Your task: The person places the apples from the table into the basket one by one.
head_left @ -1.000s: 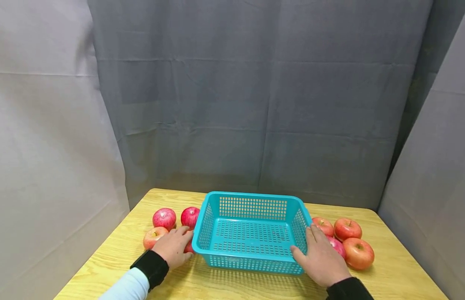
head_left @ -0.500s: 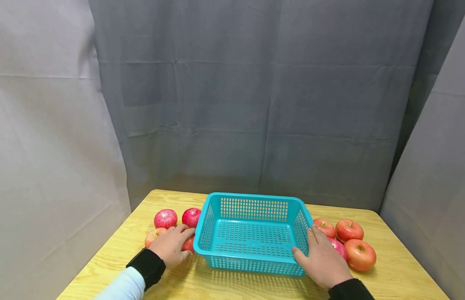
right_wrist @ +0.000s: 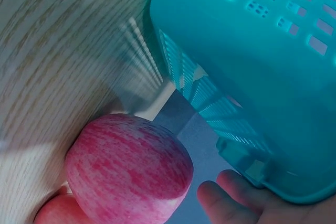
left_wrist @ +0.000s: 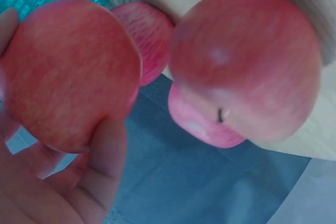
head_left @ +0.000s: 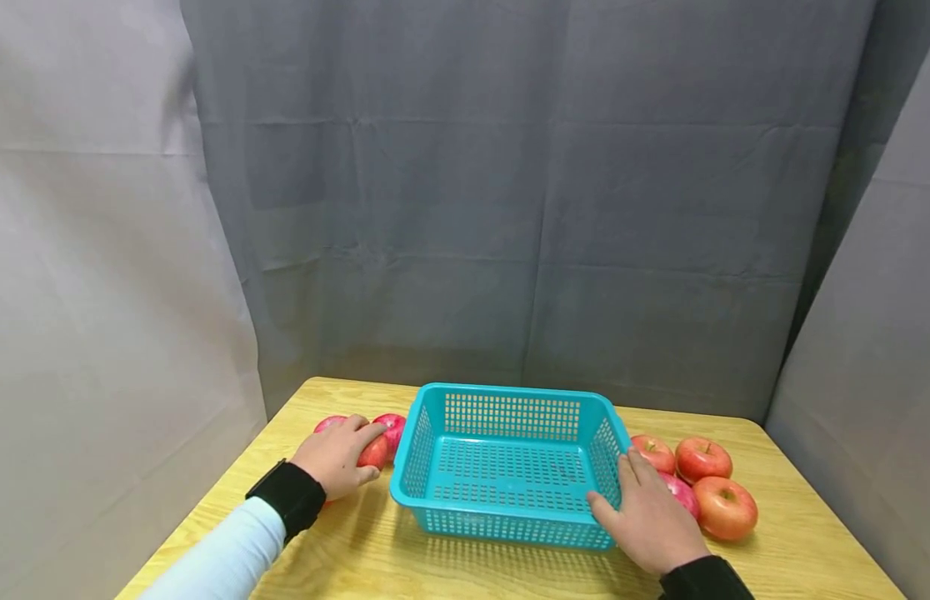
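Observation:
In the head view a turquoise plastic basket (head_left: 502,522) stands mid-table with nothing in it. To its left, my left hand (head_left: 337,457) grips a red apple (left_wrist: 73,77) between thumb and fingers. Two pinkish-red apples (head_left: 392,425) lie behind that hand. Another apple (left_wrist: 247,56) sits beside it, mostly hidden by the wrist in the head view. My right hand (head_left: 652,517) rests at the basket's right front corner, fingers extended along the outer side and thumb over the rim. Right beside its fingers is a pink-striped apple (right_wrist: 128,171).
Several apples (head_left: 725,508) cluster on the table right of the basket. The wooden table (head_left: 465,575) has its far edge just behind the basket. A grey curtain (head_left: 465,208) hangs at the back, with pale cloth (head_left: 112,292) on both sides.
My left hand has moved away from the basket's left side, up and back toward the rear apples, taking the red apple with it. The right hand and basket have barely shifted.

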Demonstrator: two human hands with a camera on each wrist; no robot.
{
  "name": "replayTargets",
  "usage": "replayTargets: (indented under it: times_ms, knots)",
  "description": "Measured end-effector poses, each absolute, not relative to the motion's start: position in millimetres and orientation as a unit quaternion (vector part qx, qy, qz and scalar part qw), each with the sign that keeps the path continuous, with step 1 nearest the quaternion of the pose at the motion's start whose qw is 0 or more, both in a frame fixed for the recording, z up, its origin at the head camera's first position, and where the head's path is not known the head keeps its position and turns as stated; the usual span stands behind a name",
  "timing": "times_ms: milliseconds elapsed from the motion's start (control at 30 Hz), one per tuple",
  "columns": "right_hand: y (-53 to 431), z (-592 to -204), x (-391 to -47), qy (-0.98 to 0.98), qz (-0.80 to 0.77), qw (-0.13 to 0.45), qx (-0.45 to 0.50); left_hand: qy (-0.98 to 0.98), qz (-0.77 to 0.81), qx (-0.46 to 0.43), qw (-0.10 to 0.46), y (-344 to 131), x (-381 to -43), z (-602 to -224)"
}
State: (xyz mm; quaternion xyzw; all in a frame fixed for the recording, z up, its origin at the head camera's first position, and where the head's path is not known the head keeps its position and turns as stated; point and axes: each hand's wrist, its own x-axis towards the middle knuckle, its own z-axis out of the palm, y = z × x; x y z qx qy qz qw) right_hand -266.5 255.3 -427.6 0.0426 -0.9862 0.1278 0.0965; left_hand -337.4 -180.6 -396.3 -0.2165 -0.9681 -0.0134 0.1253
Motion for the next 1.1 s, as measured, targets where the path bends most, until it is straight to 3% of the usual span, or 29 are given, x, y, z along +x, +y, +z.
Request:
replayTargets:
  times_ms: [600,1100]
  knots:
    - [255,-428,-265,-0.986,0.132,0.097,0.036,-0.955,0.001,-0.254,0.155,-145,-350,-356]
    - [253,-428,-265,-0.985,0.135,0.108,0.026,-0.930,-0.013,-0.324,0.170,-97,-356,-355]
